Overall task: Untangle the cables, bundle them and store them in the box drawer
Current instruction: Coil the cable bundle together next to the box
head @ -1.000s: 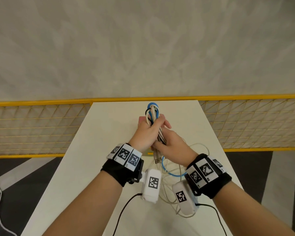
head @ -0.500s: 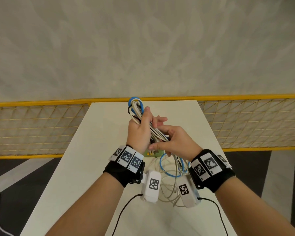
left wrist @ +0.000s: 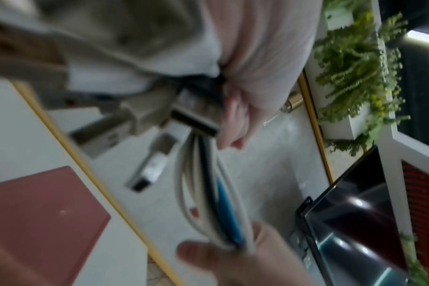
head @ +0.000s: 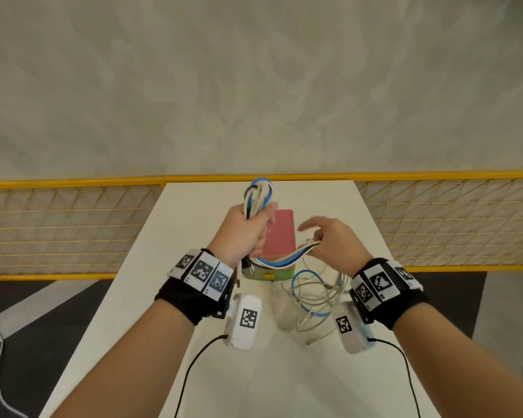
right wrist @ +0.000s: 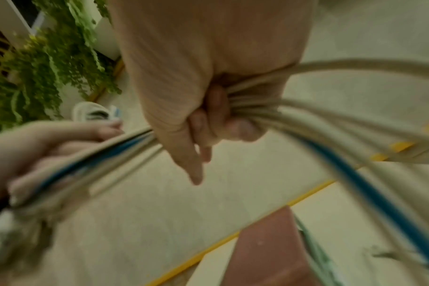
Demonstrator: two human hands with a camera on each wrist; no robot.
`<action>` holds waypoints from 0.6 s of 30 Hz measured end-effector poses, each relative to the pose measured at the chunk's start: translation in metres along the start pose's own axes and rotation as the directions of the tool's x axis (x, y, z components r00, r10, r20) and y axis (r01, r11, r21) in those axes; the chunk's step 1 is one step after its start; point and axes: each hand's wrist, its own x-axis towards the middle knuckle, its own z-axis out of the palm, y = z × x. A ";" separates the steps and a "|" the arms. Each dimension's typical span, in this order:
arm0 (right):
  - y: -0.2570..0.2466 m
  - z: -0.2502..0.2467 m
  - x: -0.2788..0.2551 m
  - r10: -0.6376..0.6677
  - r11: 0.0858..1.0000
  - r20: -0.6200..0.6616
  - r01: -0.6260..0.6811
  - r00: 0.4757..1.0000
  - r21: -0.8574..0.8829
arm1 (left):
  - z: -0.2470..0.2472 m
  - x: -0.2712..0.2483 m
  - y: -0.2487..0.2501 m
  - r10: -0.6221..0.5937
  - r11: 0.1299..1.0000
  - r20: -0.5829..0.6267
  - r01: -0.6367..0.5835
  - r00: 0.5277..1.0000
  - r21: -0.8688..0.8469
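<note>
A pale textured floor lies beyond a yellow mesh fence (head: 73, 224), and a white desk (head: 139, 297) runs away from the viewer between its panels. At the left, the left hand (head: 239, 233) is clenched around a folded bundle of cables (head: 258, 197), white, blue and black, whose looped end sticks up above the fist; the left wrist view shows USB plugs (left wrist: 145, 114) hanging by its fingers. Just right of that hand, a box (head: 277, 236) with a red top and green front stands on the desk. The strands stretch across its near edge to the right hand (head: 332, 242), which grips them in curled fingers with the forefinger extended. Below that hand, loose cable loops (head: 314, 294) hang down to the desk.
</note>
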 end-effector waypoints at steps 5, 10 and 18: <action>-0.027 0.003 0.011 -0.148 0.987 -0.030 0.146 0.988 -0.071 | 0.011 -0.008 -0.017 -0.127 0.952 0.161 0.075 0.979 0.296; -0.029 -0.002 0.011 -0.245 0.965 0.136 0.227 0.960 0.132 | 0.004 -0.009 -0.018 -0.080 0.911 0.221 -0.018 0.972 0.411; -0.004 -0.002 -0.007 -0.247 0.946 0.098 0.218 0.964 0.239 | -0.007 -0.006 -0.021 0.011 0.970 0.142 -0.045 0.990 0.238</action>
